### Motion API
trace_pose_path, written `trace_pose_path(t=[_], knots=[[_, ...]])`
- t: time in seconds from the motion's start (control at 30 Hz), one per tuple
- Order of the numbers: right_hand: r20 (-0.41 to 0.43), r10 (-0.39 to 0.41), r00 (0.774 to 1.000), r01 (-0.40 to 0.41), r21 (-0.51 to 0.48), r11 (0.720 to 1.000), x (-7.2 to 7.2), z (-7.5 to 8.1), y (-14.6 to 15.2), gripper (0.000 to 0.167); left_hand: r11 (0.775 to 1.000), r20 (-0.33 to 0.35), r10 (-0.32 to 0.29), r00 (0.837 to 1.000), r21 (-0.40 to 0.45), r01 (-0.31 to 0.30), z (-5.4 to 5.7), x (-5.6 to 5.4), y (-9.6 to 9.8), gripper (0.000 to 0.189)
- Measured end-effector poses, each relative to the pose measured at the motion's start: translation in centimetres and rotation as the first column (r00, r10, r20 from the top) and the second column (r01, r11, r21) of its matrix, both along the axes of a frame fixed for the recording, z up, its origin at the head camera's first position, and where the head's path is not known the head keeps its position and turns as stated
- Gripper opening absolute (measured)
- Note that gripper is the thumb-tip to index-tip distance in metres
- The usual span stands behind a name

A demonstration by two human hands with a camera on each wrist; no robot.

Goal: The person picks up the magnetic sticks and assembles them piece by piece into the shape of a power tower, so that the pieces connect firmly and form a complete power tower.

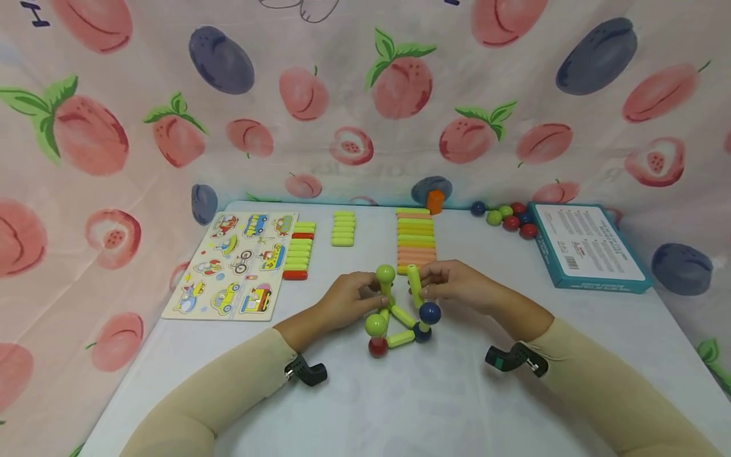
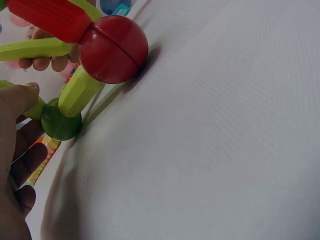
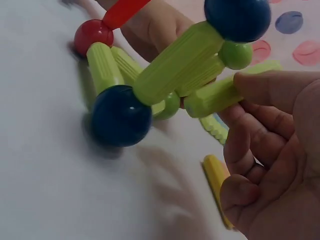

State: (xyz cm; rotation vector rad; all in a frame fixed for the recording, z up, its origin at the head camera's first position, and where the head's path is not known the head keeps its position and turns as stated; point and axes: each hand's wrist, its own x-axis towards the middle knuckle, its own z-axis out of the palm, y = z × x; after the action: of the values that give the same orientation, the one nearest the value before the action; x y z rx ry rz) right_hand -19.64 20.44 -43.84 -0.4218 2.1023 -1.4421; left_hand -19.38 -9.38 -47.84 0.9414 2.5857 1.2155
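A frame of rods and balls stands on the white table in front of me. Its base is a triangle of light-green rods (image 1: 401, 339) joining a red ball (image 2: 114, 49), a dark blue ball (image 3: 121, 116) and a green ball (image 2: 61, 120). An upright rises from each corner, one of them a red rod (image 2: 52, 20), and balls cap them. My left hand (image 1: 349, 299) pinches the upright over the green base ball. Between thumb and fingers, my right hand (image 1: 461, 287) holds a loose light-green rod (image 3: 215, 97), tilted beside the frame.
Behind lie rows of short green and red rods (image 1: 298, 254), short green rods (image 1: 343, 230) and longer coloured rods (image 1: 416, 238). A puzzle board (image 1: 231, 266) lies left. Several balls (image 1: 511, 222) and a teal box (image 1: 591, 246) sit right. An orange block (image 1: 435, 202) stands at the back.
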Motion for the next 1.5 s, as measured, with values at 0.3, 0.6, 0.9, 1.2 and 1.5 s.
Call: trace_pose_path(t=[0.3,0.6,0.9,1.2,1.5], knots=[[0.079,0.106,0.991,-0.105,-0.017,0.994,0.4,-1.2,-0.8,0.027,1.0,-0.003,-0.009,1.0,0.028,0.009,-0.3,0.0,0.0,0.012],[0.085,0.14,0.986,-0.134,-0.069,0.989,0.3,-1.4,-1.2,0.031,0.997,-0.07,-0.046,0.997,0.064,0.05,0.1,0.1,0.4,0.012],[-0.023,0.14,0.99,-0.137,0.09,0.986,1.1,-1.8,-0.5,0.03,0.998,-0.053,-0.068,0.996,0.014,0.069,0.1,-0.1,0.0,0.025],[-0.438,0.143,0.887,0.049,0.399,0.916,7.4,-2.4,-0.5,0.031,0.987,-0.094,-0.138,0.986,-0.096,0.129,-0.9,0.1,-1.5,0.035],[-0.437,-0.009,0.9,0.162,0.316,0.935,4.8,-2.6,-0.6,0.024,0.992,-0.154,-0.087,0.984,-0.101,0.072,-1.0,1.2,-2.8,0.031]])
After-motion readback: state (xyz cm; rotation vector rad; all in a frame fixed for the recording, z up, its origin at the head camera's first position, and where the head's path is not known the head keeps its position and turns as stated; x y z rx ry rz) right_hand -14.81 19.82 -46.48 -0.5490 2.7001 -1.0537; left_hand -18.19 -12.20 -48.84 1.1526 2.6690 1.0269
